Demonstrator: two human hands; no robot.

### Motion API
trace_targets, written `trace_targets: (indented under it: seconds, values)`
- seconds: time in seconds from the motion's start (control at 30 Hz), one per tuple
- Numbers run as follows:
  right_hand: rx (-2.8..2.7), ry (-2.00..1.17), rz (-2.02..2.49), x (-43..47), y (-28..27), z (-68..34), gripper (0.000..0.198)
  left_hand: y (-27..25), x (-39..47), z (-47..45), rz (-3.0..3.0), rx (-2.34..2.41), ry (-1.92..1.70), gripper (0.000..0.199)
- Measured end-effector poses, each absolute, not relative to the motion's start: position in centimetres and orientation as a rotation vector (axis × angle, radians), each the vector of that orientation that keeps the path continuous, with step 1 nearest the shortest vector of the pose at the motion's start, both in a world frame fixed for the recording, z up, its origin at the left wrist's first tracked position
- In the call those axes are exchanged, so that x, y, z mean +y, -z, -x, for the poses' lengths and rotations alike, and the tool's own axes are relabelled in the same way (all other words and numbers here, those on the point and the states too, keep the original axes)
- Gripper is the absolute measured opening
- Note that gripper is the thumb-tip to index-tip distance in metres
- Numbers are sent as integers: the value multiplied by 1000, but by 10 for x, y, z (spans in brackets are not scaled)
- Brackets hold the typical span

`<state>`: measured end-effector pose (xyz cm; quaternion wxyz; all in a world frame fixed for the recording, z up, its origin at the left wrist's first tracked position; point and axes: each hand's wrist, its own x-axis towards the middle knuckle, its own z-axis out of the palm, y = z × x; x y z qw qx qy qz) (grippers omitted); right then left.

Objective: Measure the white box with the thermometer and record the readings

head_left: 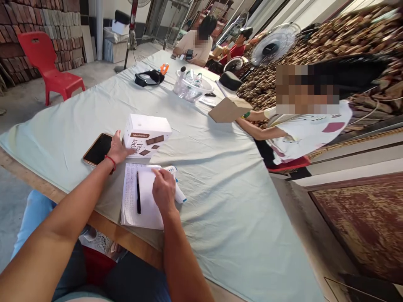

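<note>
My left hand has its fingers spread, with the thumb at the lower front of a white printed box. It is open beside the box and close to a dark-screened phone. My right hand is closed over the right side of an open notebook. Its curled fingers hide whatever may be in them. A black pen lies across the notebook. Just right of my right hand rests a white handheld device with blue parts, partly covered by the hand.
A co-worker at the right holds a brown carton. Farther back on the cloth-covered table are a black headset-like strap and a clear basket of bottles. A red chair stands at the left.
</note>
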<state>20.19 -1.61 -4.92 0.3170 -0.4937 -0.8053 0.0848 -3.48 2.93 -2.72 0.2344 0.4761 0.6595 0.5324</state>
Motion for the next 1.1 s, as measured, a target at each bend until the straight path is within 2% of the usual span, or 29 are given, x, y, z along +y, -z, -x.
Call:
trace_targets:
  seconds: [0.1,0.17,0.23,0.3,0.4,0.53,0.6,1.1]
  values:
    - [-1864,-53,1672,-5,50,-222,48,30,40,33,-1434,1567,-1490,86]
    - [-1819,-114,1860,2,53,-235,48,35,39,31,-1461,1518,-1535,82]
    - [-1825,-254,1944,6,55,-243,37,40,35,30,-1441,1543,-1571,81]
    - [-1795,-373,1883,6,53,-242,32,41,30,28,-1400,1586,-1570,80]
    - [-1646,-567,1557,-3,42,-223,38,38,26,24,-1270,1657,-1488,74]
    - [-1345,-1175,1148,-23,32,-183,41,31,24,18,-1141,1717,-1349,69]
    - [-1242,-1330,1075,-30,33,-168,42,29,23,16,-1153,1701,-1317,68]
    - [-1033,-1489,1056,-27,42,-158,45,19,15,11,-1178,1646,-1269,63]
